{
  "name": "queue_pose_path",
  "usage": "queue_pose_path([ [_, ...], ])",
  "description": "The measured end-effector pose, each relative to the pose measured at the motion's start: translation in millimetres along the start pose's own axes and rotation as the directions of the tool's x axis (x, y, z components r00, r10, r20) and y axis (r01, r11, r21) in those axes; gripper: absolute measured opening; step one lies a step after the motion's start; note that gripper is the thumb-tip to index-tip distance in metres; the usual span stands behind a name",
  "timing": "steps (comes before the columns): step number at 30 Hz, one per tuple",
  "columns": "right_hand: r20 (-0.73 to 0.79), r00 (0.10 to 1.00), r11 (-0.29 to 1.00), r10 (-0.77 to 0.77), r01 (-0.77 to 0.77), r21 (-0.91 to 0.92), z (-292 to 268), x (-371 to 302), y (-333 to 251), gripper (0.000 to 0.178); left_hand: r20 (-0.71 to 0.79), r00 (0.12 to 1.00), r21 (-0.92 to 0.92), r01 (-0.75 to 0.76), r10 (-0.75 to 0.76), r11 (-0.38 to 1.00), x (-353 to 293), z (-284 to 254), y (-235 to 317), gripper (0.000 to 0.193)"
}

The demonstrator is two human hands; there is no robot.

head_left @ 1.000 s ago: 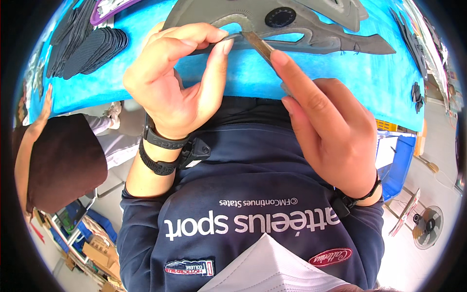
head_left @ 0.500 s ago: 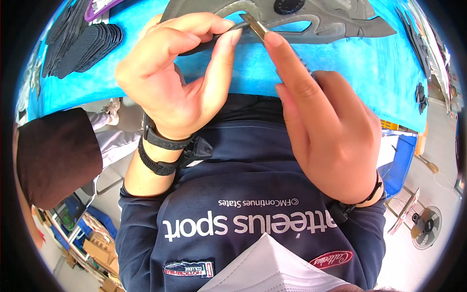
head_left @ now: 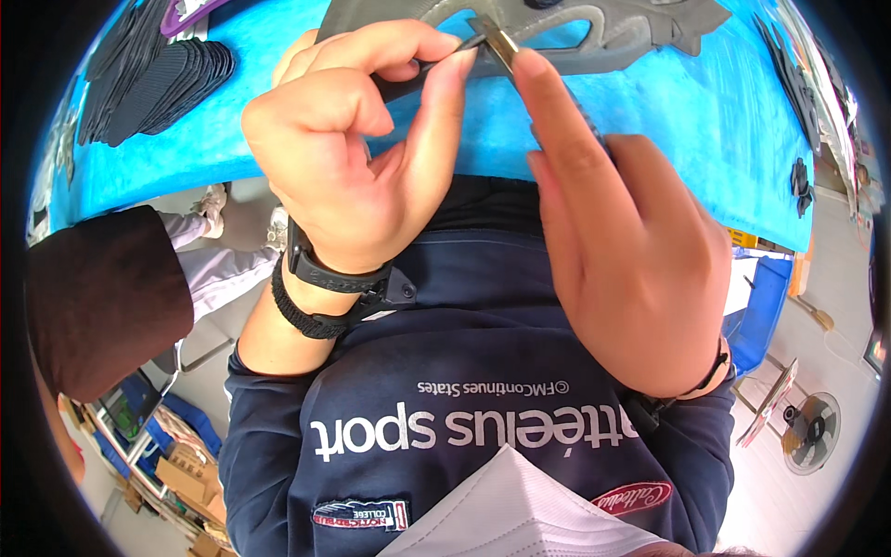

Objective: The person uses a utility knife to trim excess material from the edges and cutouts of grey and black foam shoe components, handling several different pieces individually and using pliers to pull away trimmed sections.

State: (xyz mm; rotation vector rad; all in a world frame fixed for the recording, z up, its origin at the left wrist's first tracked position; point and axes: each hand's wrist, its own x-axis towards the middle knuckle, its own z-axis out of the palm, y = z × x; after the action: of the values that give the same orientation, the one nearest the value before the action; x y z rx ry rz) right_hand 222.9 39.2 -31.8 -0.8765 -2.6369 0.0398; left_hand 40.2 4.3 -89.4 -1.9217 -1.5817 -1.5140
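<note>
A thin, moulded grey sheet [head_left: 650, 26] with curved cut-outs lies at the far side of the blue table, partly behind my hands. My left hand [head_left: 357, 158] pinches a narrow dark edge of it between thumb and forefinger; the other fingers are curled. My right hand [head_left: 636, 255] grips a slim knife [head_left: 501, 45] with a flat metal blade, forefinger stretched along its back. The blade's tip meets or nearly meets the pinched edge, just beyond my left fingertips. The knife's handle is mostly hidden under my right hand.
Stacks of dark textured pieces [head_left: 172, 88] lie at the table's left, beside a purple-rimmed tray [head_left: 176, 23]. More dark pieces [head_left: 784, 84] line the right edge. A person in a brown garment [head_left: 111, 297] is close on my left. A blue bin [head_left: 766, 302] and a fan [head_left: 810, 433] stand at right.
Both hands have shifted slightly right, the left more than the right. The grey sheet has slid away from me and turned a little. Both grips stay the same.
</note>
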Motion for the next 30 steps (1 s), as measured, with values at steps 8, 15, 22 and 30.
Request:
queue_pose_path([
  [8, 0.028, 0.998, 0.998, 0.053, -0.054, 0.032, 0.9, 1.3, 0.5, 0.047, -0.080, 0.992, -0.097, 0.089, -0.097, 0.991, -3.9, 5.0, -6.8, 0.053],
  [15, 0.027, 1.000, 1.000, 0.016, -0.015, -0.025, -2.9, 2.4, -0.6, 0.049, -0.106, 0.992, -0.032, 0.068, -0.071, 0.997, -2.9, 10.1, 2.3, 0.053],
  [22, 0.019, 0.999, 0.999, 0.032, -0.031, -0.036, -1.6, 3.0, -1.4, 0.050, -0.103, 0.984, -0.023, 0.145, -0.147, 0.989, -6.0, 10.4, 2.3, 0.052],
  [30, 0.053, 0.998, 0.996, 0.022, -0.017, -0.083, -5.8, 2.2, -2.5, 0.052, -0.137, 0.980, -0.052, 0.136, -0.141, 0.989, -7.7, 15.1, -2.3, 0.054],
])
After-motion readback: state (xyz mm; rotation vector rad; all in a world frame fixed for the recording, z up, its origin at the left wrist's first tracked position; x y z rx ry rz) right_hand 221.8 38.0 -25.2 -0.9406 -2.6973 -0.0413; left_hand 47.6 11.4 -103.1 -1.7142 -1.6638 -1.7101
